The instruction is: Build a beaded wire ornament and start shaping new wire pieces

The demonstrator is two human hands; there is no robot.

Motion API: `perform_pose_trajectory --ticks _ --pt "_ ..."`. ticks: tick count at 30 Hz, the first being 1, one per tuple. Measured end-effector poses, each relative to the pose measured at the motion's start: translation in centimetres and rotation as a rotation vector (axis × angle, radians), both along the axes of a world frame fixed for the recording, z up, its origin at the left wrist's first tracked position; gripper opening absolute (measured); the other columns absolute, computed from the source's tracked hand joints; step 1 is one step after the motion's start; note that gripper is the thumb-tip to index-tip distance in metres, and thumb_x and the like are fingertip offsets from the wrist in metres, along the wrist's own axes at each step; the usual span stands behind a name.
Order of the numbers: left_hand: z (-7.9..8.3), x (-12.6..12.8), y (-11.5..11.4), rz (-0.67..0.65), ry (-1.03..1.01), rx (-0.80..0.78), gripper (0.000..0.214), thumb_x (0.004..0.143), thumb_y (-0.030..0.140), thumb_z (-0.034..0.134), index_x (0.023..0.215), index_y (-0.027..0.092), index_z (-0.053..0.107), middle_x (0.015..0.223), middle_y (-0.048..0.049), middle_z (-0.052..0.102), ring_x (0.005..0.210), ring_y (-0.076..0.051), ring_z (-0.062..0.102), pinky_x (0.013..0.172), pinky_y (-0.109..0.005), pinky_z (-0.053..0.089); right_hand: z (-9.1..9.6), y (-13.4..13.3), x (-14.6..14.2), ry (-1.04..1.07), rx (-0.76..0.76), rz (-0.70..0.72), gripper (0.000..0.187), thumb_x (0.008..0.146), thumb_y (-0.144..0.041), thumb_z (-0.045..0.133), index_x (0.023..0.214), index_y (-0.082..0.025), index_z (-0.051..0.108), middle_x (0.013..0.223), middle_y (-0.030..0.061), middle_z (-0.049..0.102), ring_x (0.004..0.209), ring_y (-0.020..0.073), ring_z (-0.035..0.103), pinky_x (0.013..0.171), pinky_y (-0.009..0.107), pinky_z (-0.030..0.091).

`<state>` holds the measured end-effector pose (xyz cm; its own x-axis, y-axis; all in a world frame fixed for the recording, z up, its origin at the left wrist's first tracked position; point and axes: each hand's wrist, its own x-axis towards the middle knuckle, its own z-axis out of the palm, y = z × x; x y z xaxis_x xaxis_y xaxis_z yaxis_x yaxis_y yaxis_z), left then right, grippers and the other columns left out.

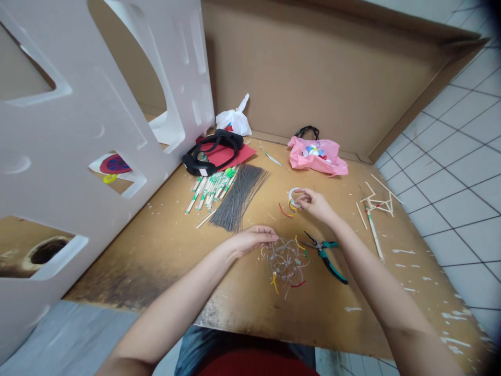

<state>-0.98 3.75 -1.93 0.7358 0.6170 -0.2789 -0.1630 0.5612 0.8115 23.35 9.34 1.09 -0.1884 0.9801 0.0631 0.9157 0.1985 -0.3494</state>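
A tangled, roughly round structure of thin clear or silvery wire (287, 261) is on the near part of the table, with short yellow, red and green pieces on it. At its upper left edge, my left hand (256, 240) pinches a wire of it between thumb and fingers. Farther off, my right hand (313, 204) has its fingers closed at the right side of a white ring (291, 194), which looks like a small roll. Red and yellow strands (287, 211) lie beside the ring. Pliers with green and black handles (326, 256) lie right of the wire structure, jaws apart.
A bundle of grey wires (239, 201) and wrapped sticks (211, 188) lie left. Behind them are a black headset (213, 151), red paper (245, 152) and a white bag (235, 121). A pink bag (319, 156) and a stick frame (379, 203) are right. A white plastic panel (90, 115) stands left.
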Motion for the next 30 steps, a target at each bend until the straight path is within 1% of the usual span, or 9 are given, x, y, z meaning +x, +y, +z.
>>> perform_pose_trajectory --ticks 2,5,9,13,16,23,25,28,30 --pt "0.0 0.0 0.0 0.002 -0.001 -0.002 0.025 0.058 0.03 0.077 0.068 0.011 0.064 0.065 0.0004 0.06 0.062 -0.007 0.051 0.065 -0.021 0.035 0.3 0.0 0.1 -0.066 0.004 -0.04 0.023 0.079 -0.024 0.051 0.096 -0.019 0.065 0.082 0.0052 0.07 0.071 0.0155 0.062 0.064 0.024 0.042" --pt "0.0 0.0 0.0 -0.002 -0.003 0.0 0.026 0.058 0.031 0.078 0.068 0.011 0.064 0.066 0.0004 0.06 0.061 -0.007 0.051 0.064 -0.021 0.035 0.2 0.0 -0.4 -0.128 -0.039 -0.005 0.015 0.077 -0.025 0.053 0.074 -0.02 0.067 0.074 0.0042 0.069 0.069 0.0156 0.06 0.063 0.024 0.04" --pt "-0.2 0.0 0.0 -0.015 0.01 0.017 0.027 0.059 0.033 0.077 0.069 0.011 0.065 0.067 -0.0005 0.061 0.06 -0.007 0.05 0.062 -0.021 0.035 -0.8 0.2 -2.5 -0.164 -0.118 0.046 0.013 0.074 -0.024 0.056 0.068 -0.02 0.067 0.072 0.0035 0.069 0.069 0.0156 0.061 0.063 0.024 0.04" --pt "-0.2 -0.1 0.1 -0.027 0.003 0.022 0.025 0.06 0.031 0.077 0.07 0.011 0.065 0.069 -0.001 0.063 0.06 -0.007 0.05 0.063 -0.021 0.036 -1.7 0.7 -4.8 -0.176 -0.133 -0.009 0.005 0.065 -0.018 0.061 0.06 -0.017 0.063 0.075 0.0112 0.069 0.076 0.0232 0.062 0.069 0.031 0.041" --pt "0.3 -0.3 0.1 -0.035 -0.001 0.015 0.025 0.059 0.03 0.077 0.07 0.011 0.065 0.068 -0.0011 0.063 0.061 -0.007 0.051 0.062 -0.021 0.036 -1.6 0.9 -5.2 -0.111 -0.125 -0.027 0.009 0.063 -0.015 0.059 0.055 -0.016 0.057 0.075 0.0135 0.068 0.079 0.0259 0.062 0.07 0.033 0.042" --pt "1.3 -0.5 0.2 0.016 0.09 0.075 0.023 0.057 0.029 0.077 0.069 0.012 0.068 0.066 -0.0006 0.064 0.057 -0.006 0.046 0.056 -0.021 0.029 1.5 0.2 -3.0 0.244 -0.146 -0.055 0.004 0.074 -0.02 0.05 0.07 -0.018 0.05 0.071 0.0047 0.067 0.052 0.0122 0.061 0.054 0.024 0.047" --pt "1.3 -0.5 0.3 0.038 0.124 0.107 0.022 0.058 0.03 0.077 0.07 0.012 0.069 0.067 -0.0006 0.065 0.058 -0.006 0.047 0.058 -0.022 0.03 2.3 -0.7 -2.5 0.456 -0.197 -0.032 0.009 0.076 -0.026 0.051 0.071 -0.018 0.049 0.072 0.0037 0.067 0.051 0.0113 0.061 0.052 0.024 0.048" --pt "1.3 -0.4 0.3 0.082 0.148 0.151 0.023 0.058 0.03 0.077 0.07 0.013 0.069 0.069 -0.0015 0.067 0.064 -0.009 0.053 0.067 -0.023 0.035 3.0 -2.3 -2.3 0.901 -0.352 -0.004 0.019 0.068 -0.032 0.066 0.07 -0.018 0.053 0.064 0.0011 0.066 0.053 0.0123 0.062 0.055 0.026 0.051" --pt "1.4 -0.4 0.3 0.117 0.144 0.179 0.024 0.058 0.031 0.077 0.071 0.012 0.07 0.072 -0.0025 0.068 0.069 -0.011 0.056 0.075 -0.025 0.037 3.3 -3.6 -2.5 1.028 -0.429 -0.021 0.023 0.064 -0.032 0.072 0.074 -0.017 0.058 0.064 0.0003 0.066 0.056 0.0127 0.063 0.059 0.027 0.052"
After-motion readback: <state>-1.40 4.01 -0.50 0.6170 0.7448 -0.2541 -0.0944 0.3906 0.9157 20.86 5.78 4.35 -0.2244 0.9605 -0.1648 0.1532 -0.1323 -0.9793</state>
